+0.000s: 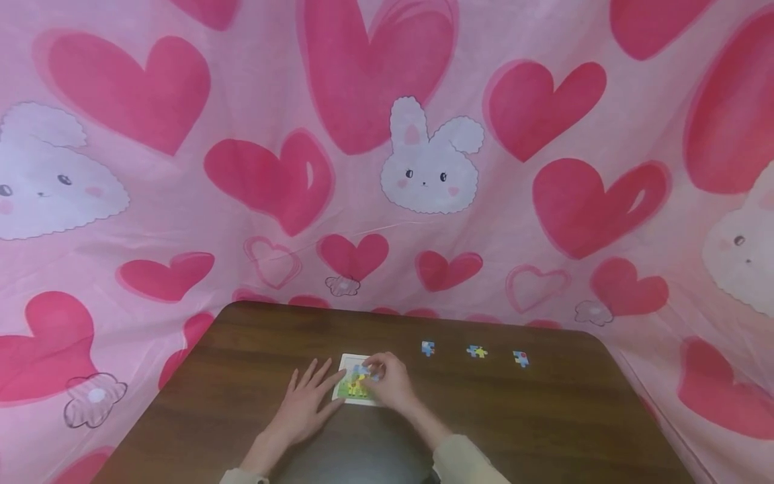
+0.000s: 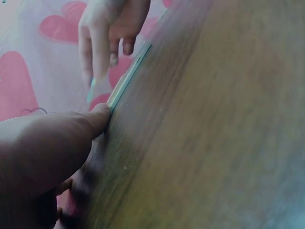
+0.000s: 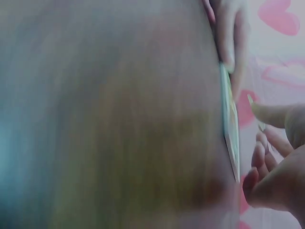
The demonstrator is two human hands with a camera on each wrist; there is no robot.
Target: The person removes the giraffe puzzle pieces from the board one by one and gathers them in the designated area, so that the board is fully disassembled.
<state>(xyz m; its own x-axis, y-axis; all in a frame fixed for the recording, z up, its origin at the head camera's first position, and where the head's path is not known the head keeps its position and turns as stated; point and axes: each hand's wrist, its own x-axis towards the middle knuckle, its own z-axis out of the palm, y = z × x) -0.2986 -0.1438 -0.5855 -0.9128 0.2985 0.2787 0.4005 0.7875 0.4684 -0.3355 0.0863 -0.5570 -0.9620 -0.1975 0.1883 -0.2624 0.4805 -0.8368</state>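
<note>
A small jigsaw puzzle board [image 1: 340, 401] with a white frame lies on the table; its picture shows a yellow giraffe on green under blue. My left hand [image 1: 300, 409] rests flat at the board's left side, fingers spread, and its thumb [image 2: 99, 117] touches the frame's near edge in the left wrist view. Over the right part of the board is my right hand [image 1: 394, 384]. Between its thumb and fingers it pinches a thin puzzle piece [image 2: 90, 91], seen edge-on in the left wrist view. That hand covers the board's right side.
To the right of the board, farther back, lie three loose pieces: a blue one with red [image 1: 428, 348], a blue and yellow one [image 1: 477, 351] and another blue one with red [image 1: 521, 359]. Behind the brown wooden table [image 1: 544, 417] hangs a pink cloth [image 1: 363, 222] with hearts and rabbits.
</note>
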